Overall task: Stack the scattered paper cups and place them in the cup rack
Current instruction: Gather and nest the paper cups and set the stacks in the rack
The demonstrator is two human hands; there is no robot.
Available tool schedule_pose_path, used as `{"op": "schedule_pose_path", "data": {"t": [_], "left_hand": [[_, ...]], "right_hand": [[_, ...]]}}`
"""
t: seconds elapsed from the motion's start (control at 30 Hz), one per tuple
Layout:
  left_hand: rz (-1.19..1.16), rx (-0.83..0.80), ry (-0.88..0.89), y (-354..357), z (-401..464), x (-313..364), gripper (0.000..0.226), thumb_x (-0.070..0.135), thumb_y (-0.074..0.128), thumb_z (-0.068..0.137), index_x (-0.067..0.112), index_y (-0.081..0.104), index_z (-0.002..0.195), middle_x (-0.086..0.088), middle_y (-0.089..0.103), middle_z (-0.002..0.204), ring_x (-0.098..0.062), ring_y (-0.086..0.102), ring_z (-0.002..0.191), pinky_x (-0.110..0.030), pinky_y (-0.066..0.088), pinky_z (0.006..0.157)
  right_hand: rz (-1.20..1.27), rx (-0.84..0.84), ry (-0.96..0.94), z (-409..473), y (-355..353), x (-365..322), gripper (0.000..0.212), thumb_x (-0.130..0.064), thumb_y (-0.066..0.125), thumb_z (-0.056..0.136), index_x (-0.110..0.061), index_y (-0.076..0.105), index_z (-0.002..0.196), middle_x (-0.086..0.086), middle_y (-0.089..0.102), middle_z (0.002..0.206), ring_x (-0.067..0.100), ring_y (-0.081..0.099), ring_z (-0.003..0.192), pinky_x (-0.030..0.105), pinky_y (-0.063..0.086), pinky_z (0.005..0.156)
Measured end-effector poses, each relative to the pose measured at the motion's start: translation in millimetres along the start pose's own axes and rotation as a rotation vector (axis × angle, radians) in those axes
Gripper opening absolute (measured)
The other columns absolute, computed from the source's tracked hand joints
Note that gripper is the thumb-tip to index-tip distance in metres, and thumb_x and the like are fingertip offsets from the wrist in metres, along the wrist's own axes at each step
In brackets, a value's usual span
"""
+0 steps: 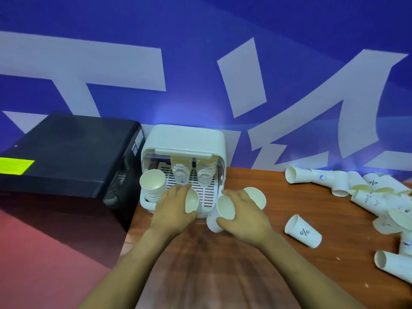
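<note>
Against the blue wall, cup rack (184, 139): stood as the landmark, a white box with its front open over a slotted tray.
Rack stacks (193, 172): two hung rim-up inside the rack, side by side; a third, taller stack (153, 186) stood at the rack's left front corner.
Left hand (172, 208): lay just in front of the rack, fingers curled round one paper cup (191, 202) whose mouth faced the camera.
Right hand (244, 214): lay at the rack's right front corner, fingers wrapped round a nested cup stack (224, 210); another cup (256, 197) showed behind the fingers, grip there unclear.
Loose cup (303, 230): lay on its side on the table (263, 275), right of the rack.
Scattered cups (361, 190): lay heaped well right of the rack.
Black appliance (66, 152): stood just left of the rack.
</note>
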State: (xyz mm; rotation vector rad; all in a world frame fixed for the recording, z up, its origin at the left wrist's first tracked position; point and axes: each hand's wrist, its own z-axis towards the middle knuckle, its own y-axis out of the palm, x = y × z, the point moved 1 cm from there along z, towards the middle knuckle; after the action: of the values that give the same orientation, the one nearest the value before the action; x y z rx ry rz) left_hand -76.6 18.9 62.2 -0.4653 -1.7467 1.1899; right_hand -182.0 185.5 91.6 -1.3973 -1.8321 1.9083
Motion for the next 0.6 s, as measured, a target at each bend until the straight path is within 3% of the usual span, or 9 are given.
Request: {"op": "schedule_pose_path", "data": {"t": [0.23,0.4,0.6], "left_hand": [[-0.017,-0.017,0.009,7.6,37.1,-14.4,0.077,0.036,0.065,0.080,0.019,0.029,0.146,-0.003,0.034,0.145,-0.024,0.035,0.131,-0.035,0.031,0.110],[0.019,0.024,0.063,12.0,63.2,-20.1,0.076,0.034,0.067,0.081,0.016,0.031,0.145,-0.005,0.034,0.143,-0.026,0.037,0.129,-0.034,0.032,0.107],[0.073,-0.068,0.021,29.3,78.9,-29.7,0.080,0.038,0.066,0.081,0.019,0.026,0.147,-0.006,0.034,0.145,-0.028,0.041,0.127,-0.039,0.038,0.104]], "right_hand": [[-0.150,0.039,-0.087,51.0,21.7,-23.3,0.075,-0.048,0.061,0.079,-0.032,0.028,0.145,-0.006,0.035,0.142,0.021,0.036,0.128,0.032,0.036,0.103],[-0.244,0.052,-0.067,83.3,31.8,-21.9,0.070,-0.053,0.057,0.082,-0.032,0.029,0.143,-0.004,0.040,0.138,0.024,0.039,0.124,0.037,0.038,0.099],[-0.388,0.003,-0.044,104.6,44.3,-17.2,0.072,-0.052,0.057,0.083,-0.029,0.026,0.144,0.001,0.039,0.141,0.026,0.037,0.127,0.039,0.034,0.097]]}}
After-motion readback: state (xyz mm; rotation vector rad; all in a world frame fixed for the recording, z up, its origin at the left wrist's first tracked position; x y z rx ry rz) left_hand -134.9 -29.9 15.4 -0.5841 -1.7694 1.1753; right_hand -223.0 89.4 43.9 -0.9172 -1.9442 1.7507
